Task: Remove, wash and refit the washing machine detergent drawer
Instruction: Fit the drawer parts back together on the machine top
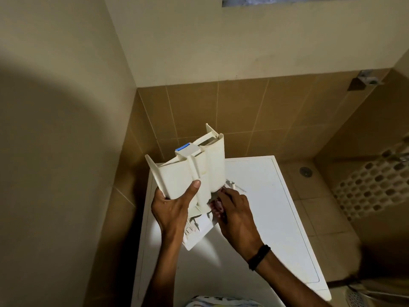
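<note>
The cream-white detergent drawer (194, 169) is out of the machine and held upside down above the white washing machine top (276, 218), its front panel pointing down toward me. A blue tab shows at its far end. My left hand (172, 209) grips the drawer's left side wall, thumb across the underside. My right hand (234, 211) holds a small reddish cloth or brush (218, 206) against the drawer's lower right part; I cannot tell which it is.
A small grey part (234, 186) lies on the machine top behind my right hand. Cream walls stand close on the left and behind, with brown tiles below. A floor drain (305, 171) and a pebble-pattern mat (371, 182) lie to the right.
</note>
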